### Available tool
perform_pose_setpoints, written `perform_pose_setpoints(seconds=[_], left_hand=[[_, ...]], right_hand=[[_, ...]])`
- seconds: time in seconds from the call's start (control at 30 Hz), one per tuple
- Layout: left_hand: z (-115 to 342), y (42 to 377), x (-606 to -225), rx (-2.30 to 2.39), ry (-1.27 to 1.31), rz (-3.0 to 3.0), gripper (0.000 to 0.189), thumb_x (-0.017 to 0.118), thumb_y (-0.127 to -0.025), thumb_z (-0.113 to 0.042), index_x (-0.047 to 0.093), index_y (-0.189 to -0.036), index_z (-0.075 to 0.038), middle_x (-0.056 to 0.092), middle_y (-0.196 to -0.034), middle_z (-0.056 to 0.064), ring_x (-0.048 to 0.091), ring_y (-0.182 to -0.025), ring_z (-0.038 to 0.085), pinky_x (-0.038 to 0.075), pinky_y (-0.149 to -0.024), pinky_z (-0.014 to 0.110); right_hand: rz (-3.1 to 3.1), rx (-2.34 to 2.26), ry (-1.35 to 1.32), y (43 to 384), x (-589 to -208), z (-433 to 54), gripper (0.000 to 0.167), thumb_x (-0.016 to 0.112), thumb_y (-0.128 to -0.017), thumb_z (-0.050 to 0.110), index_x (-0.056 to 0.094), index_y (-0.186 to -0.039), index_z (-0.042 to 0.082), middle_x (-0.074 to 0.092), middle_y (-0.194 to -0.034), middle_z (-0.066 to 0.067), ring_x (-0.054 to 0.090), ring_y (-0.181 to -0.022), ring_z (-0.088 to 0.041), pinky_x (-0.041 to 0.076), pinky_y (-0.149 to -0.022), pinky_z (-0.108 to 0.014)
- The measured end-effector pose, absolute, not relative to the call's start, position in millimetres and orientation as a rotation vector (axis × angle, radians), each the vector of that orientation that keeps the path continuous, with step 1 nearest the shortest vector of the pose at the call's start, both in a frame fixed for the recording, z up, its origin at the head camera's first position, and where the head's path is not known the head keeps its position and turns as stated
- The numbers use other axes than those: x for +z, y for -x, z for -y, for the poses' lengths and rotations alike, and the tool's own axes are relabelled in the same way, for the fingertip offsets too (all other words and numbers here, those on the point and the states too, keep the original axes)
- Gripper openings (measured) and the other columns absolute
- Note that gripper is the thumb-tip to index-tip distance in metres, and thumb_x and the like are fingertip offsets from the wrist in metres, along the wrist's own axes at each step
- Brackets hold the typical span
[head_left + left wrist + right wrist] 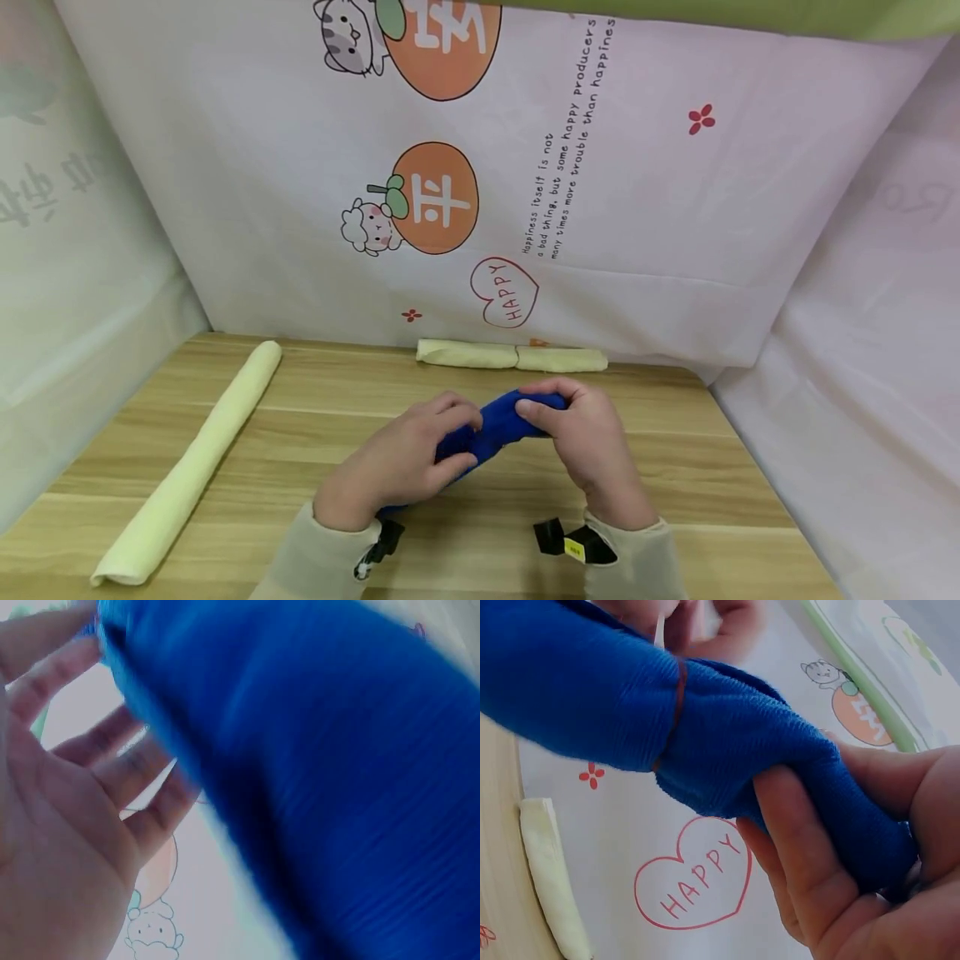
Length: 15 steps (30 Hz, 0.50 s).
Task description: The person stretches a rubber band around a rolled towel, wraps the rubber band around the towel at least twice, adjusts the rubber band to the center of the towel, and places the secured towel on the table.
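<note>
A rolled blue towel [501, 423] with a thin reddish-brown band [681, 701] round its middle slants up between both hands. Fingers and thumb of my right hand [596, 433] grip its far right end, shown close up in the right wrist view. Over the lower part of the roll is my left hand [405, 454], its thumb and fingers spread on either side near the band. From the left wrist, the loosely extended fingers [135, 761] reach the edge of the blue cloth [322, 750], palm uncovered. The towel's lower end is mostly hidden under the left forearm.
A long pale yellow roll [197, 462] lies along the left of the wooden table [330, 383]. At the back sits a shorter yellow roll [468, 354] with a dark band round its middle, close to the printed white cloth wall [637, 217]. Cloth also hangs at both sides.
</note>
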<state>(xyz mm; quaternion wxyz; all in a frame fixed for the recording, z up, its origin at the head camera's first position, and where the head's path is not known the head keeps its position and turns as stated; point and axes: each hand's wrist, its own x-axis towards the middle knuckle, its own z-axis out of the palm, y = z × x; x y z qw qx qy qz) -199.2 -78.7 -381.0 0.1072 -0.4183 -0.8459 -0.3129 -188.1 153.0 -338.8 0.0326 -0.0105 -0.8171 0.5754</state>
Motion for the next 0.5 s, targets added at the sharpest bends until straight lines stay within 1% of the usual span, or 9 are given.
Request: perform_pose_setpoints(seconds=[0.07, 0.1, 0.17, 0.2, 0.23, 0.3, 0.37, 0.43, 0.5], left_hand=[[75, 197, -380, -0.912, 1.18, 2.514, 0.038, 0.074, -0.092, -0.03, 0.056, -0.124, -0.018, 0.057, -0.122, -0.003, 0.057, -0.105, 0.015, 0.05, -0.09, 0.039], [73, 197, -380, -0.909, 1.156, 2.523, 0.043, 0.075, -0.092, -0.031, 0.055, -0.127, -0.017, 0.058, -0.122, -0.002, 0.057, -0.105, 0.015, 0.05, -0.09, 0.039], [70, 195, -380, -0.909, 1.121, 2.544, 0.044, 0.075, -0.091, -0.029, 0.054, -0.127, -0.017, 0.059, -0.122, 0.0, 0.058, -0.106, 0.016, 0.049, -0.091, 0.04], [69, 195, -380, -0.927, 1.109, 2.556, 0.042, 0.075, -0.092, -0.025, 0.054, -0.127, -0.016, 0.06, -0.121, 0.001, 0.058, -0.106, 0.017, 0.05, -0.091, 0.041], [69, 194, -380, -0.94, 1.095, 2.568, 0.04, 0.075, -0.092, -0.022, 0.054, -0.126, -0.015, 0.061, -0.121, 0.002, 0.059, -0.106, 0.018, 0.05, -0.091, 0.041], [70, 195, -380, -0.966, 1.069, 2.594, 0.038, 0.073, -0.092, -0.017, 0.055, -0.126, -0.015, 0.063, -0.12, 0.003, 0.06, -0.105, 0.018, 0.05, -0.089, 0.042], [73, 196, -379, -0.993, 1.048, 2.626, 0.039, 0.072, -0.092, -0.015, 0.055, -0.127, -0.014, 0.064, -0.119, 0.004, 0.061, -0.102, 0.018, 0.051, -0.087, 0.041], [75, 197, -378, -1.013, 1.032, 2.648, 0.04, 0.07, -0.092, -0.013, 0.054, -0.128, -0.014, 0.065, -0.117, 0.005, 0.061, -0.097, 0.017, 0.051, -0.085, 0.04], [77, 198, -378, -1.035, 1.018, 2.668, 0.041, 0.069, -0.091, -0.012, 0.053, -0.129, -0.014, 0.064, -0.117, 0.006, 0.06, -0.094, 0.017, 0.05, -0.083, 0.04]], right_hand=[[2.492, 1.811, 0.027, 189, -339, -154, 0.021, 0.082, -0.084, 0.02, 0.077, -0.102, 0.01, 0.066, -0.11, -0.011, 0.066, -0.09, -0.025, 0.055, -0.077, -0.037], [2.477, 1.839, 0.024, 188, -339, -154, 0.022, 0.082, -0.084, 0.019, 0.076, -0.103, 0.009, 0.065, -0.11, -0.012, 0.066, -0.088, -0.026, 0.055, -0.076, -0.037], [2.45, 1.909, -0.01, 189, -339, -154, 0.025, 0.081, -0.085, 0.017, 0.075, -0.106, 0.004, 0.064, -0.11, -0.016, 0.067, -0.087, -0.028, 0.056, -0.074, -0.038], [2.452, 1.932, -0.028, 188, -338, -154, 0.026, 0.081, -0.085, 0.017, 0.074, -0.107, 0.004, 0.063, -0.111, -0.016, 0.067, -0.086, -0.028, 0.057, -0.073, -0.039], [2.465, 1.94, -0.059, 188, -338, -154, 0.028, 0.081, -0.086, 0.018, 0.073, -0.109, 0.004, 0.063, -0.112, -0.017, 0.068, -0.085, -0.029, 0.057, -0.073, -0.039], [2.534, 1.877, -0.167, 186, -338, -156, 0.034, 0.081, -0.086, 0.022, 0.072, -0.116, 0.009, 0.063, -0.115, -0.015, 0.068, -0.086, -0.028, 0.057, -0.073, -0.04], [2.624, 1.69, -0.354, 186, -338, -160, 0.044, 0.082, -0.085, 0.029, 0.068, -0.126, 0.017, 0.061, -0.125, -0.008, 0.065, -0.098, -0.026, 0.054, -0.081, -0.042], [2.658, 1.49, -0.554, 186, -339, -164, 0.051, 0.082, -0.084, 0.033, 0.065, -0.131, 0.025, 0.056, -0.135, -0.002, 0.06, -0.109, -0.025, 0.051, -0.085, -0.043], [2.637, 1.339, -0.701, 186, -340, -166, 0.049, 0.082, -0.084, 0.03, 0.066, -0.13, 0.026, 0.052, -0.14, 0.004, 0.054, -0.118, -0.025, 0.049, -0.088, -0.043]])
